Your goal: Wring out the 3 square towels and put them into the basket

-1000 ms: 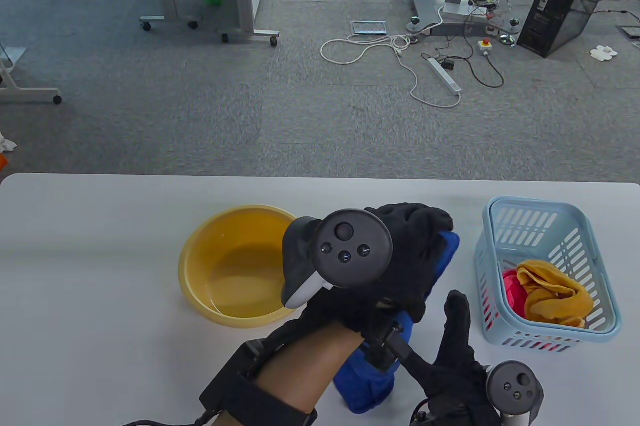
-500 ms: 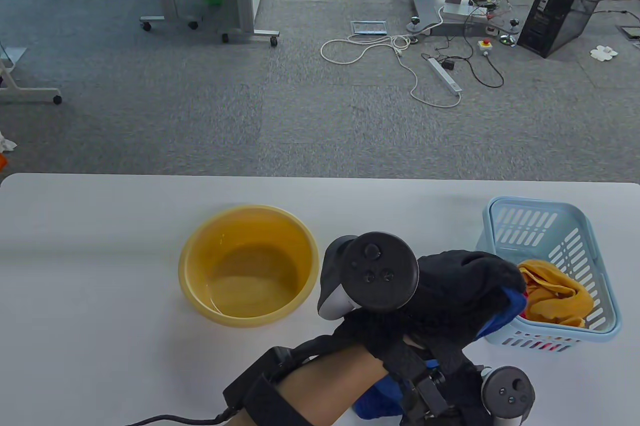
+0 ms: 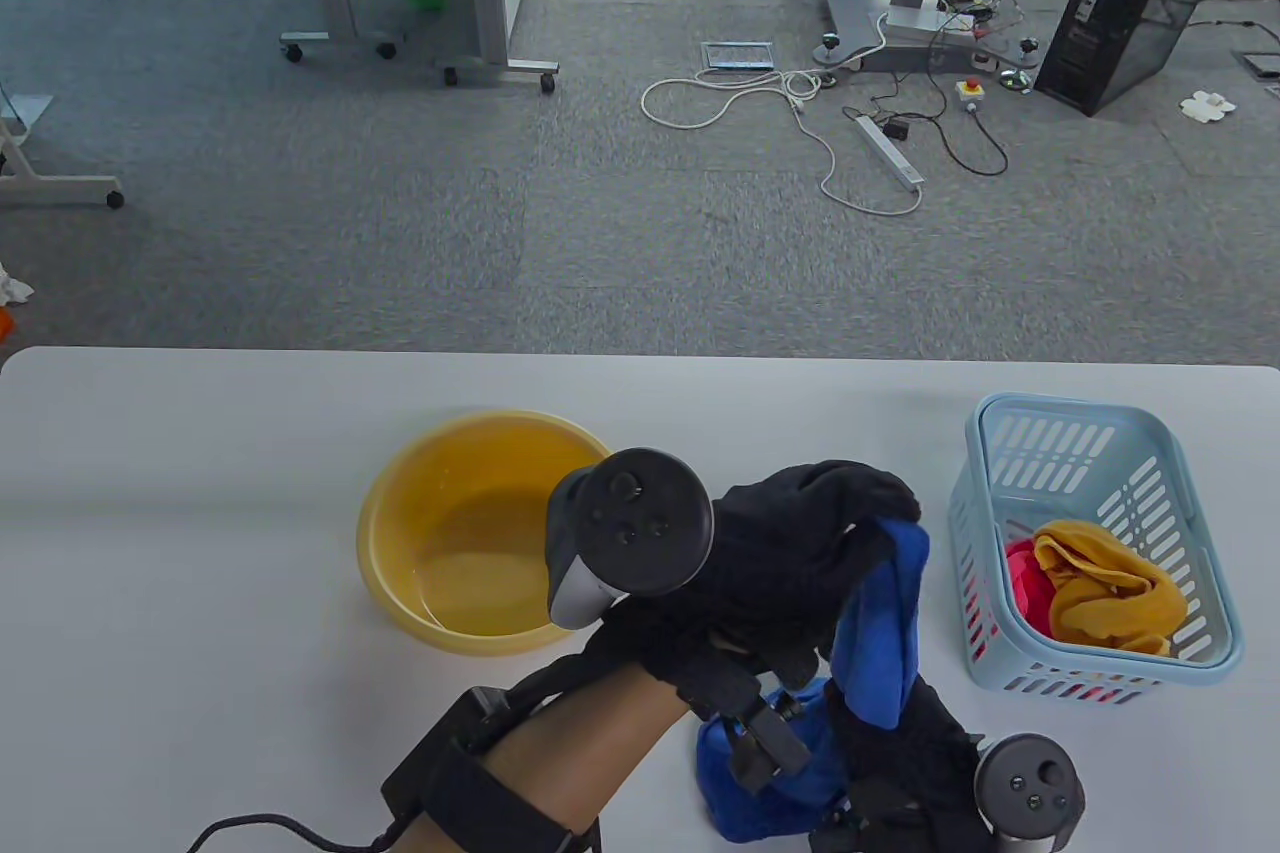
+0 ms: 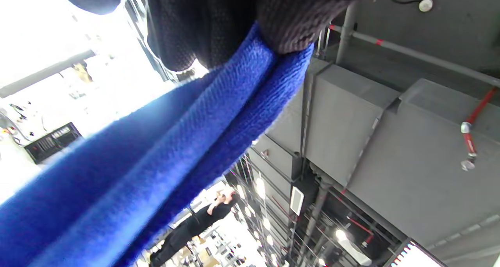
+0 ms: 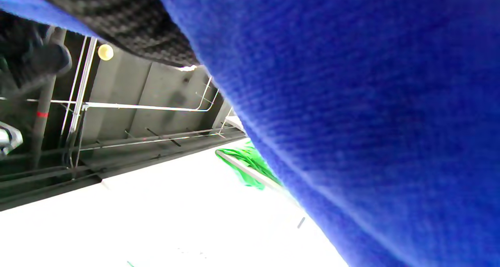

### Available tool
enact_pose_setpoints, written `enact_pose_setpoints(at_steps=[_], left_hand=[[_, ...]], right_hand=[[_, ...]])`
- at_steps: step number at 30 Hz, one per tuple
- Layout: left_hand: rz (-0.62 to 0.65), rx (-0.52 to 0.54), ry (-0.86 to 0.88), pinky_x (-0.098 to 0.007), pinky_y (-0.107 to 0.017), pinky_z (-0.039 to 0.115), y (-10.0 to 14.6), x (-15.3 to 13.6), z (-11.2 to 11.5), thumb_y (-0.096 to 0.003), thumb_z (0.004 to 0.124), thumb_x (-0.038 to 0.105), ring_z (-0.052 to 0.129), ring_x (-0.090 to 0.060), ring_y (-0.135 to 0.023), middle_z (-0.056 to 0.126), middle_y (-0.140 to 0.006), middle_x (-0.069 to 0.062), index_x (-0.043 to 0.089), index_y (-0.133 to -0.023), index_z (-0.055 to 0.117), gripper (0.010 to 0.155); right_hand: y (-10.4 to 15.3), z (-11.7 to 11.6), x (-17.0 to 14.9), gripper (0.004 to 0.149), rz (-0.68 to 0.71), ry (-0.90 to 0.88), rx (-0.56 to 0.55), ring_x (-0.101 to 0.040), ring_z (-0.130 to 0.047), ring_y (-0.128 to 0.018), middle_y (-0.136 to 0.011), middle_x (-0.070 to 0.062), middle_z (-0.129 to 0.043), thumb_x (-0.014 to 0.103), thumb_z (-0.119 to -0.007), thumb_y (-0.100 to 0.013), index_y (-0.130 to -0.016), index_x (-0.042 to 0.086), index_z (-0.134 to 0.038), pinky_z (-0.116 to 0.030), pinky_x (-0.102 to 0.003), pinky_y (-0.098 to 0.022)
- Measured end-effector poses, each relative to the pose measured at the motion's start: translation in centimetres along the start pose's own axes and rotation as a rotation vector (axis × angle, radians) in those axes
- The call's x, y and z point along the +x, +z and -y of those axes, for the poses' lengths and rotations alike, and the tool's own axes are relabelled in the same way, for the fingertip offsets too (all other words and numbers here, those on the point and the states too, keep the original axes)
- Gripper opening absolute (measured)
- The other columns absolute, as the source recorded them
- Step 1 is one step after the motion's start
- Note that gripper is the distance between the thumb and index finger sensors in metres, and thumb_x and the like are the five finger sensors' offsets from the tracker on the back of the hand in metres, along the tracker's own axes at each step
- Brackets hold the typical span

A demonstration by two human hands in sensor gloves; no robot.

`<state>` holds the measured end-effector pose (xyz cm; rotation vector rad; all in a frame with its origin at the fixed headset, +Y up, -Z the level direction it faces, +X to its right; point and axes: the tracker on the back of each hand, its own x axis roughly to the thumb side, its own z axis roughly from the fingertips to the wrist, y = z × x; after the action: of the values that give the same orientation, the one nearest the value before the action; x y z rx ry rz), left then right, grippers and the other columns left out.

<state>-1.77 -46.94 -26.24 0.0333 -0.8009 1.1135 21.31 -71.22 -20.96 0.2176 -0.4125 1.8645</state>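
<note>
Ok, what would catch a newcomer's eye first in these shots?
The bright blue towel, stretched between the left hand above and the right hand below at the table's near edge. Next, the yellow basin to its left, and the light blue basket on the right, holding a yellow towel and a pink towel.

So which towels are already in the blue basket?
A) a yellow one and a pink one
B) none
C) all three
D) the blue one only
A: the basket holds a yellow towel and a pink towel; the blue towel is in both hands.
</note>
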Motion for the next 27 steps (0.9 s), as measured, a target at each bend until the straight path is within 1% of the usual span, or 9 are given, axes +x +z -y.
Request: enact_pose_setpoints(at_steps=[3,5,10,15,18,19,21,23,27], left_hand=[[-0.031,0.039,-0.017,-0.073,-0.065,0.055,0.6,-1.2,-1.1,-0.0542,0.078,0.029,0.082,-0.042,-0.092,0.088,-0.092,-0.014,0.017,-0.094,0.083,0.042],[-0.060,0.059,-0.025,-0.073,-0.065,0.055,1.2,-2.2,-2.0,-0.0542,0.078,0.029,0.082,-0.043,-0.092,0.088,-0.092,-0.014,0.017,-0.094,0.083,0.042],[-0.125,0.104,-0.069,-0.073,-0.065,0.056,2.4,-4.6,-3.3,-0.0539,0.078,0.029,0.083,-0.043,-0.091,0.089,-0.091,-0.014,0.017,-0.094,0.083,0.042],[-0.181,0.140,-0.136,-0.073,-0.065,0.056,3.8,-7.6,-3.7,-0.0540,0.078,0.028,0.082,-0.042,-0.091,0.089,-0.091,-0.014,0.017,-0.094,0.082,0.042],[-0.233,0.152,-0.185,-0.073,-0.065,0.055,4.9,-9.9,-3.5,-0.0540,0.077,0.029,0.082,-0.043,-0.091,0.088,-0.091,-0.014,0.017,-0.094,0.082,0.042],[-0.257,0.159,-0.191,-0.072,-0.065,0.056,5.4,-10.9,-3.3,-0.0540,0.077,0.029,0.083,-0.042,-0.091,0.088,-0.091,-0.014,0.017,-0.094,0.082,0.042],[-0.301,0.172,-0.132,-0.072,-0.065,0.056,6.4,-12.8,-2.6,-0.0539,0.078,0.028,0.082,-0.043,-0.091,0.088,-0.091,-0.014,0.016,-0.094,0.083,0.042],[-0.336,0.155,-0.127,-0.073,-0.065,0.055,7.3,-14.5,-1.5,-0.0537,0.078,0.028,0.082,-0.043,-0.091,0.088,-0.091,-0.015,0.016,-0.094,0.083,0.042],[-0.347,0.107,-0.228,-0.073,-0.065,0.053,8.4,-16.3,0.6,-0.0537,0.078,0.028,0.081,-0.043,-0.092,0.088,-0.092,-0.015,0.016,-0.094,0.083,0.042]], right_hand=[[0.1,0.5,-0.2,0.039,-0.007,-0.018,-0.062,-0.032,-0.102,-0.058,-0.081,-0.013,-0.092,0.027,-0.090,-0.053,-0.089,0.021,-0.075,-0.070,-0.059,-0.069],[-0.1,0.9,-0.2,0.040,-0.007,-0.010,-0.072,-0.030,-0.102,-0.054,-0.079,-0.012,-0.092,0.028,-0.090,-0.054,-0.091,0.022,-0.073,-0.070,-0.058,-0.069],[-0.5,1.5,-0.1,0.047,-0.010,0.004,-0.097,-0.027,-0.099,-0.049,-0.076,-0.010,-0.091,0.031,-0.087,-0.056,-0.097,0.022,-0.068,-0.071,-0.058,-0.067],[-0.6,2.2,0.2,0.050,-0.008,0.019,-0.129,-0.025,-0.099,-0.048,-0.075,-0.008,-0.092,0.033,-0.088,-0.055,-0.099,0.020,-0.066,-0.072,-0.056,-0.067],[-0.7,2.8,0.6,0.053,0.012,0.037,-0.159,-0.026,-0.099,-0.049,-0.075,-0.008,-0.092,0.034,-0.089,-0.055,-0.100,0.020,-0.065,-0.072,-0.057,-0.067],[-0.7,3.0,1.0,0.054,0.037,0.081,-0.171,-0.026,-0.099,-0.049,-0.075,-0.007,-0.092,0.034,-0.090,-0.055,-0.100,0.020,-0.065,-0.072,-0.057,-0.067],[-0.8,3.4,1.7,0.056,0.071,0.132,-0.189,-0.025,-0.099,-0.050,-0.076,-0.006,-0.091,0.035,-0.090,-0.055,-0.102,0.021,-0.063,-0.072,-0.056,-0.068],[-0.8,3.7,2.4,0.060,0.092,0.121,-0.216,-0.025,-0.098,-0.051,-0.076,-0.006,-0.091,0.035,-0.090,-0.055,-0.104,0.021,-0.059,-0.071,-0.056,-0.068],[-0.7,4.1,3.3,0.063,0.130,0.140,-0.233,-0.025,-0.098,-0.052,-0.077,-0.006,-0.090,0.035,-0.090,-0.055,-0.106,0.021,-0.056,-0.071,-0.056,-0.069]])
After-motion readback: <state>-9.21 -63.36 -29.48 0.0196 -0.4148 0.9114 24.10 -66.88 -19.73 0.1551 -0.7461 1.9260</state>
